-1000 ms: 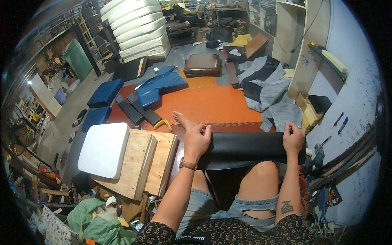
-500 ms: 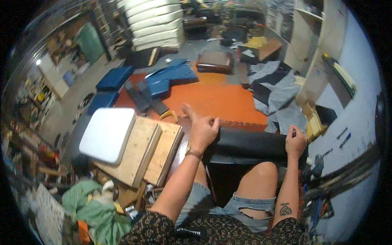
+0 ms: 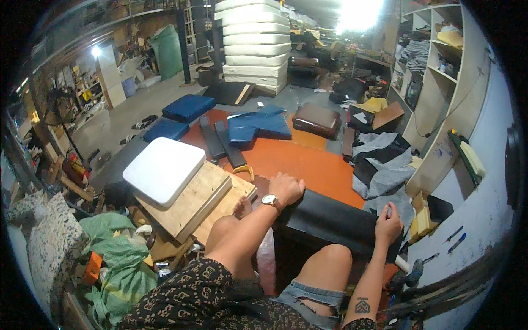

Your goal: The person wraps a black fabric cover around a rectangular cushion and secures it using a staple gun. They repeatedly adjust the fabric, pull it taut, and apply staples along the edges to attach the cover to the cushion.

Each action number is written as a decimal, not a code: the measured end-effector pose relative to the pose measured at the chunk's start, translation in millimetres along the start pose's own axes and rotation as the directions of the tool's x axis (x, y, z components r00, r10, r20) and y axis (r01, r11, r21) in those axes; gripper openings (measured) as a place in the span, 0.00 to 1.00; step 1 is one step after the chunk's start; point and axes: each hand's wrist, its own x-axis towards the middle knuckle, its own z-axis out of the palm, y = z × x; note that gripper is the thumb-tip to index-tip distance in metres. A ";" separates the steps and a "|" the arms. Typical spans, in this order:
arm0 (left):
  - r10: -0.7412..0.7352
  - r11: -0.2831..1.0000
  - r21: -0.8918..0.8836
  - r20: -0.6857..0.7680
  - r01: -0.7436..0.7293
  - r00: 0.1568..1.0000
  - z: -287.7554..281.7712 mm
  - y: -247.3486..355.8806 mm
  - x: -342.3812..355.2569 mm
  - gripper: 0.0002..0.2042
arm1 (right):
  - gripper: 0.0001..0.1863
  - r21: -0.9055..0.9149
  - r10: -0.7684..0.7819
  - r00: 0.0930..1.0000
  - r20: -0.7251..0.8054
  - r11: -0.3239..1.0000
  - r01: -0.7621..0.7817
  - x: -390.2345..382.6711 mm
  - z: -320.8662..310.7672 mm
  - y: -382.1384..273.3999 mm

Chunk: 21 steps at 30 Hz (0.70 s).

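A wide strip of black leather-like sheet [image 3: 335,217] lies across in front of my knees, its near side hanging down. My left hand [image 3: 287,190], with a watch on the wrist, is closed over its far left corner; its fingertips are partly hidden. At the right end, my right hand [image 3: 389,224] pinches the sheet's edge, its fingers pointing up. Beyond the strip, a large orange sheet [image 3: 308,165] covers the floor. Just left of my left hand lies a yellow-handled tool [image 3: 245,171], whose kind I cannot make out.
On the left, a white cushion pad [image 3: 164,170] rests on wooden boards [image 3: 192,212]. Blue pieces [image 3: 258,126], a brown cushion [image 3: 316,120] and grey fabric scraps [image 3: 382,165] lie farther off. Shelves [image 3: 440,71] and a white wall stand right. Green sacking [image 3: 118,264] is heaped lower left.
The view has tipped up and turned, so the surroundings sit lower and farther right. My left hand has turned over, with its fingers now down on the sheet. My left knee shows beside the boards.
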 end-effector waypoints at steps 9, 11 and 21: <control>0.003 0.993 -0.109 0.349 0.037 0.937 -0.3 -3.1 13.8 0.28 | 0.18 -0.005 0.094 0.995 0.034 0.996 -0.094 -0.3 1.5 12.7; 0.081 0.981 -0.193 0.395 -0.003 0.915 -6.0 1.8 7.1 0.26 | 0.18 -0.011 0.183 0.980 0.080 0.983 -0.182 -11.2 -11.4 18.0; 0.392 0.897 -0.381 0.456 -0.223 0.799 -61.5 27.8 -15.5 0.27 | 0.14 -0.019 0.014 0.998 -0.058 1.000 -0.015 -15.4 -5.2 24.7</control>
